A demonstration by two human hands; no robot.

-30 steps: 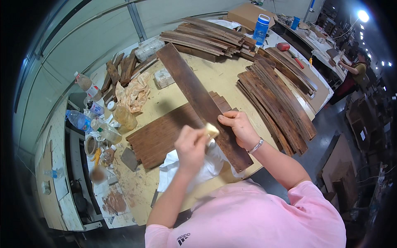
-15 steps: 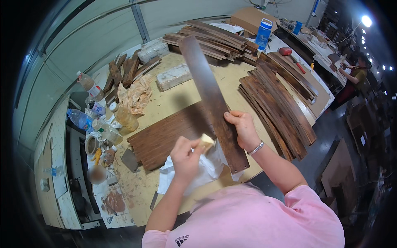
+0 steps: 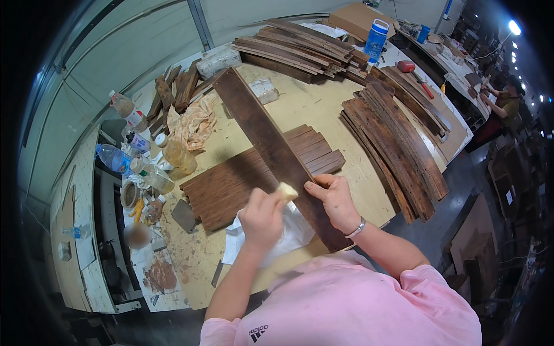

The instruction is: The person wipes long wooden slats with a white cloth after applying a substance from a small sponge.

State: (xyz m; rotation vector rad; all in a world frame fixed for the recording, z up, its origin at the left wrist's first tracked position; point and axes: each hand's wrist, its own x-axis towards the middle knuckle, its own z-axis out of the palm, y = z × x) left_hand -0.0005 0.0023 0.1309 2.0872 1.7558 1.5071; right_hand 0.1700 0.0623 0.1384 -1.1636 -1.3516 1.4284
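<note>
A long dark brown wooden plank (image 3: pixel 259 130) slants over the table, its far end up and to the left. My right hand (image 3: pixel 336 203) is closed on its right edge near the close end, thumb on top. In my closed left hand (image 3: pixel 261 220) is a small pale yellow sponge-like pad (image 3: pixel 288 191), right at the plank's left edge; I cannot tell whether they touch. Below the plank lies a panel of joined brown wood strips (image 3: pixel 222 190), partly hidden by it. White cloth or paper (image 3: pixel 288 230) lies beneath my left hand.
Stacked brown planks (image 3: pixel 392 150) stand at the right, with more planks (image 3: pixel 288 52) at the back. Bottles (image 3: pixel 178 157) and a crumpled cloth (image 3: pixel 193 121) line the left side. A blue bottle (image 3: pixel 376 41) and a red-headed mallet (image 3: pixel 407 67) are farther back. Another person (image 3: pixel 505 104) works far right.
The plank's far end has swung left and its face has tilted, losing its bright sheen. My right hand still grips it. The pad remains in my left hand, close to the plank.
</note>
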